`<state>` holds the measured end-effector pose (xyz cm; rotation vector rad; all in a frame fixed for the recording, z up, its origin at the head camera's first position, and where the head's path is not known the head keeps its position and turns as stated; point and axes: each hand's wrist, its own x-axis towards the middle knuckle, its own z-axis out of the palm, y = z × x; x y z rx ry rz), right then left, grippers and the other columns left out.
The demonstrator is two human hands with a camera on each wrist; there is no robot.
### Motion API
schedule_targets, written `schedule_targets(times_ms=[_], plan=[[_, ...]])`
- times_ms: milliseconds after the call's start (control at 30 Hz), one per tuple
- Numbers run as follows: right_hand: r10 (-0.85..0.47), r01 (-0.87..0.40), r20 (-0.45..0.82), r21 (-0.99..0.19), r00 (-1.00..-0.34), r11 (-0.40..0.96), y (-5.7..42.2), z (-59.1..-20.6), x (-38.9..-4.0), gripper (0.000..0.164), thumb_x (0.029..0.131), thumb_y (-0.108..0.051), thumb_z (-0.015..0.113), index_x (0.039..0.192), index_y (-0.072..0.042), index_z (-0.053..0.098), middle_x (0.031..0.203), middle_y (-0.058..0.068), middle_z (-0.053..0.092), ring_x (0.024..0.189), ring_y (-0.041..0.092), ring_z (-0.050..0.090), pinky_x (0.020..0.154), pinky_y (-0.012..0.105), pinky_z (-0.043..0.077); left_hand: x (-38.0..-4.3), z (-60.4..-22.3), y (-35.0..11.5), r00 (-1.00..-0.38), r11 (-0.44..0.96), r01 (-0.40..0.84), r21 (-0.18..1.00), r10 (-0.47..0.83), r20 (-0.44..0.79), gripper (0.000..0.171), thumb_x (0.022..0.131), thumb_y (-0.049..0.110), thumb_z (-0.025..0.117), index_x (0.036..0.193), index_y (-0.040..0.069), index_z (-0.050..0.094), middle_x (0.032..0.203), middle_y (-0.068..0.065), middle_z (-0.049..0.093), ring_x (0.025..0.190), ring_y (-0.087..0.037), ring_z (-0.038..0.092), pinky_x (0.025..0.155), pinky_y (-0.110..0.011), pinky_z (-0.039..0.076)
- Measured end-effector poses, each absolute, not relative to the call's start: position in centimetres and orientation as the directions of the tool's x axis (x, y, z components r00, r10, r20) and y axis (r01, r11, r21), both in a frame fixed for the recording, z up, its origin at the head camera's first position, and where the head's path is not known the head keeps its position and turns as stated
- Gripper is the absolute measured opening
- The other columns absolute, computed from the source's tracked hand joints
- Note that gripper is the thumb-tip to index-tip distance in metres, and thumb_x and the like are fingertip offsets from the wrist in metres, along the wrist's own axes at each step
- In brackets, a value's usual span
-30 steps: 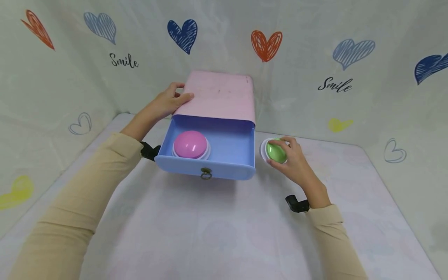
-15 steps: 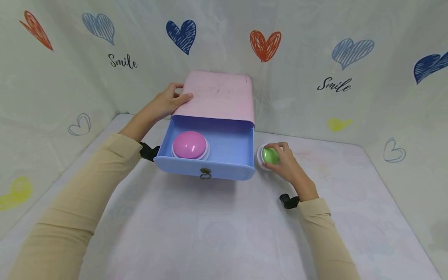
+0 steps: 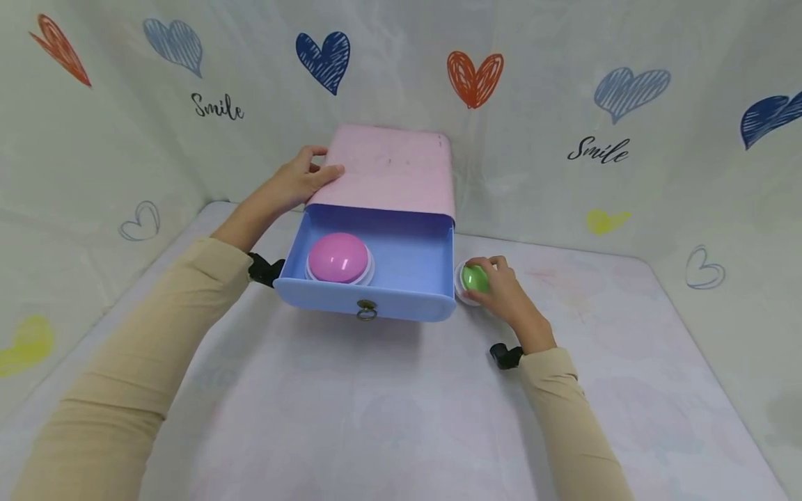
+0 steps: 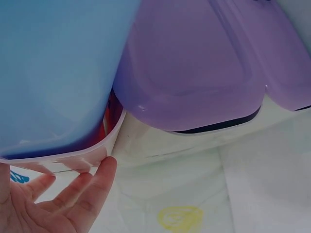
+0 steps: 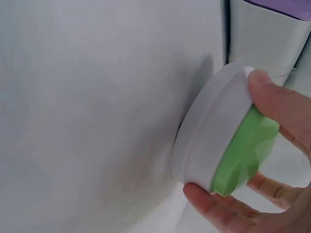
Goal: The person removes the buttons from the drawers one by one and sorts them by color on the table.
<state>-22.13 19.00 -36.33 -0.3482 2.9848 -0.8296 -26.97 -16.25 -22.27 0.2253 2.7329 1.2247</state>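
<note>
In the head view a storage cabinet (image 3: 391,167) has a pink top and a blue drawer (image 3: 407,305) pulled out, with a small ring handle. My left hand (image 3: 293,184) holds the cabinet's left side, thumb over the top; in the left wrist view its fingertips (image 4: 104,167) touch the casing just below the front rim. Inside the drawer, at the left, sits a pink dome button (image 3: 340,257) on a white base. My right hand (image 3: 506,299) grips a green dome button (image 3: 474,278) by its white round base, right beside the drawer's right wall.
Below the blue drawer, the left wrist view shows purple drawers (image 4: 194,63) in pale casings. A white cloth (image 3: 376,410) covers the table. Behind stands a white backdrop (image 3: 401,83) printed with hearts and "Smile".
My right hand has moved left with the green button, from a short way off to right beside the drawer. The left hand, cabinet and pink button have stayed in place.
</note>
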Motion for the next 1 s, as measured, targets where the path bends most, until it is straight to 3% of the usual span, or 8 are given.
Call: schedule_targets(times_ms=[233, 567, 1000], plan=[[-0.197, -0.166, -0.022, -0.456, -0.980, 0.874, 18.2, -36.1, -22.7, 0.053, 0.086, -0.026, 0.067, 0.132, -0.015, 0.045, 0.132, 0.029, 0.032, 0.111, 0.051, 0.041, 0.087, 0.059, 0.043, -27.2, -22.3, -16.4, -0.979, 0.662, 0.075, 0.746, 0.190, -0.070, 0.079, 0.092, 0.054, 0.043, 0.150, 0.014, 0.005, 0.145, -0.023, 0.030, 0.124, -0.040, 0.041, 0.101, -0.054, 0.037], [-0.168, -0.097, -0.152, -0.394, -0.974, 0.914, 17.0, -35.9, -23.4, 0.054, 0.088, -0.026, 0.063, 0.137, -0.014, 0.043, 0.137, 0.025, 0.030, 0.114, 0.045, 0.034, 0.088, 0.058, 0.043, -27.1, -22.4, -16.2, -0.978, 0.654, 0.082, 0.752, 0.197, -0.065, 0.078, 0.093, 0.052, 0.042, 0.149, 0.013, 0.006, 0.144, -0.024, 0.030, 0.122, -0.040, 0.042, 0.101, -0.054, 0.038], [-0.189, -0.108, -0.198, -0.362, -0.962, 0.926, 17.4, -35.3, -23.6, 0.056, 0.088, -0.028, 0.062, 0.139, -0.015, 0.042, 0.139, 0.026, 0.030, 0.119, 0.046, 0.034, 0.091, 0.059, 0.040, -27.2, -22.4, -16.2, -0.978, 0.654, 0.085, 0.752, 0.200, -0.063, 0.078, 0.093, 0.051, 0.042, 0.149, 0.013, 0.005, 0.144, -0.023, 0.031, 0.121, -0.040, 0.043, 0.100, -0.053, 0.039]])
